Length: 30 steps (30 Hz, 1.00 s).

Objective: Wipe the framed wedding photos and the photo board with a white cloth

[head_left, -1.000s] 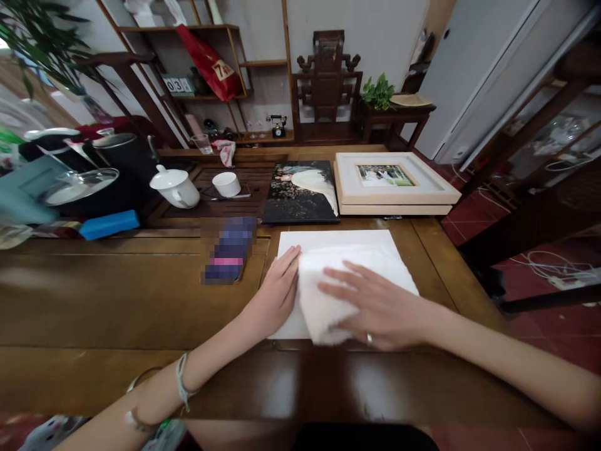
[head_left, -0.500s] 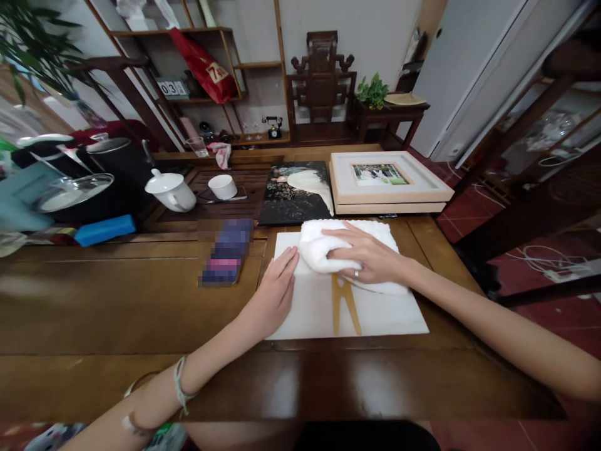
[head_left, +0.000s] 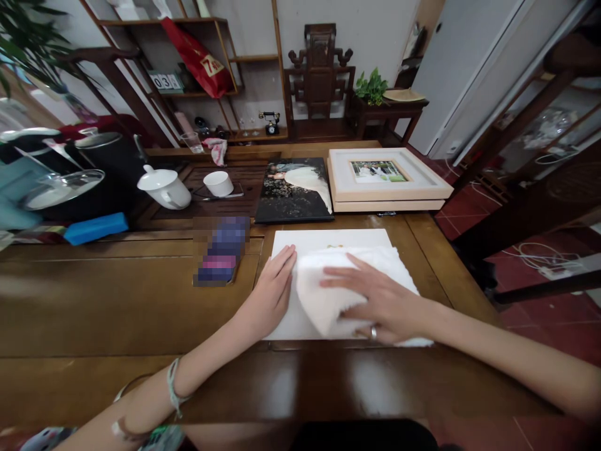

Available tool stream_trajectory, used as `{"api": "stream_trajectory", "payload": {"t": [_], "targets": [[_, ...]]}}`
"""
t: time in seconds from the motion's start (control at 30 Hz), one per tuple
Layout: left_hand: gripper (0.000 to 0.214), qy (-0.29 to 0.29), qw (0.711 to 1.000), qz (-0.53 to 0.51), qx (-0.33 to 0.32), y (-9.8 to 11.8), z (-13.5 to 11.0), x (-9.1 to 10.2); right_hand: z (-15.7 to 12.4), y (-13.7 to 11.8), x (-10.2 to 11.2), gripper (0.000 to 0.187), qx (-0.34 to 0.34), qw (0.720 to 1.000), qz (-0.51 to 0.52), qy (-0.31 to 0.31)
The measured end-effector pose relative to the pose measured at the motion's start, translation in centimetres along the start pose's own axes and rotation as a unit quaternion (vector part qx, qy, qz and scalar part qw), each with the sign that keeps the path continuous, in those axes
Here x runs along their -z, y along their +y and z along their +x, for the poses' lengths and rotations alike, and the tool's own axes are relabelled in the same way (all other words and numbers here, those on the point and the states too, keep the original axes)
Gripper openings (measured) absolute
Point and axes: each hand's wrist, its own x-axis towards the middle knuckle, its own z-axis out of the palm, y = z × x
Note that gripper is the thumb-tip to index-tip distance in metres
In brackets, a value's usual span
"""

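Note:
A flat white panel (head_left: 284, 326) lies on the brown wooden table (head_left: 141, 313) in front of me. My left hand (head_left: 275, 288) rests along its left edge, fingers stretched out and close together, holding nothing. Over the panel's middle and right is a white towel (head_left: 312, 282), partly bunched. My right hand (head_left: 370, 294), with a ring on it, grips the towel from above and presses it to the panel, its fingers somewhat spread and slightly blurred. Small gold marks (head_left: 335, 245) show above the towel; the towel covers most of the panel's surface.
Behind the panel lie a dark photo panel (head_left: 291, 191) and stacked pale wooden frames (head_left: 389, 178). To the left are a phone-like thing (head_left: 223, 250), blurred out, a white lidded cup (head_left: 164, 188), a small white cup (head_left: 218, 183), a blue block (head_left: 96, 229) and a glass-lidded pan (head_left: 66, 188).
My right hand and the towel have moved toward me, down the panel. The tan forked shape seen earlier is now covered, and the panel's far edge is exposed. My left hand stays in place.

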Motion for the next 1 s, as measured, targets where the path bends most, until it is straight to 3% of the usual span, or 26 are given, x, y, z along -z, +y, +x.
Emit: {"api": "stream_trajectory", "payload": {"t": [0.17, 0.3, 0.47, 0.53, 0.63, 0.87, 1.0], "targets": [[0.048, 0.017, 1.0, 0.0, -0.001, 0.3, 0.2, -0.1, 2.1, 4.6, 0.2, 0.021, -0.091, 0.989, -0.01, 0.113], [0.048, 0.018, 1.0, -0.009, 0.003, 0.5, 0.4, -0.1, 2.9, 4.0, -0.1, 0.023, -0.092, 0.985, 0.029, 0.145], [0.048, 0.008, 0.999, -0.034, -0.031, -0.4, 0.0, -0.3, 1.4, -0.6, -0.7, 0.023, -0.028, 0.989, 0.095, 0.111], [0.049, 0.006, 0.999, -0.038, -0.028, -0.7, -0.2, -0.4, 0.8, -1.3, -0.7, 0.023, -0.01, 0.99, 0.106, 0.095], [0.047, 0.005, 0.999, -0.032, -0.019, -0.6, -0.1, -0.4, 0.8, 0.2, -0.4, 0.027, -0.014, 0.992, 0.075, 0.096], [0.049, 0.022, 1.0, -0.004, -0.012, 0.1, 0.1, -0.3, 2.5, 7.1, 0.4, 0.024, -0.093, 0.989, -0.039, 0.109], [0.049, 0.026, 1.0, -0.003, -0.003, 0.0, 0.0, -0.4, 2.0, 5.4, 0.3, 0.026, -0.04, 0.996, -0.057, 0.059]]}}
